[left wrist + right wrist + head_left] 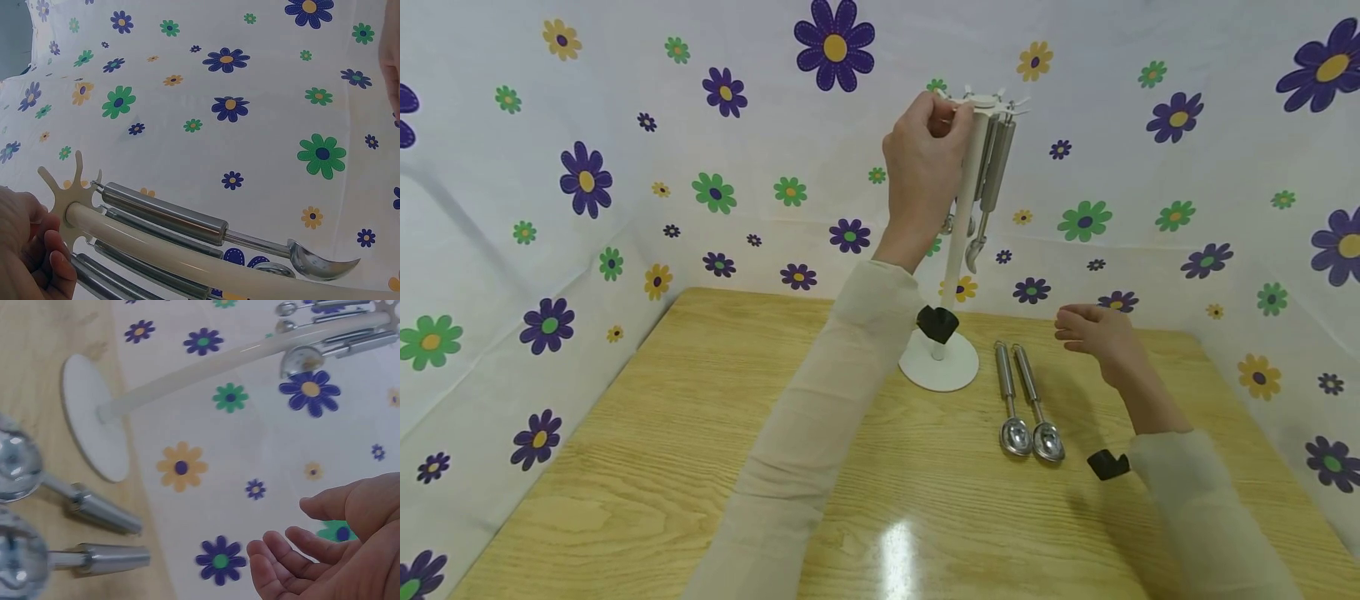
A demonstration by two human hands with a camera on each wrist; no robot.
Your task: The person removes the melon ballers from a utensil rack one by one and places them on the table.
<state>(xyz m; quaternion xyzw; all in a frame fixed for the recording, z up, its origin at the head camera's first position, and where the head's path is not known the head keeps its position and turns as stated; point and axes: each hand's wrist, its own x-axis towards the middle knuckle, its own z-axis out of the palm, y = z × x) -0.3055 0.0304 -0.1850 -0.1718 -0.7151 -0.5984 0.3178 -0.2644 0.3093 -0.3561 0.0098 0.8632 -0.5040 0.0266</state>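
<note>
A white utensil stand (962, 233) with a round base and a ring of hooks at its top stands on the table. My left hand (925, 158) is at the hook ring, thumb and fingertips pinching its near left side. Several steel-handled utensils hang from the hooks; a metal scoop (322, 262) is plainest in the left wrist view, while others are partly behind the pole. Two metal scoops (1015, 437) (1048, 442) lie side by side right of the base, handles pointing away. My right hand (1097, 337) hovers beyond them to the right, fingers loosely extended, holding nothing.
The wooden table (700, 467) has its back edge just behind the stand's base. A white cloth (760, 133) with printed flowers hangs behind and on both sides. Black straps (1108, 464) are at both wrists.
</note>
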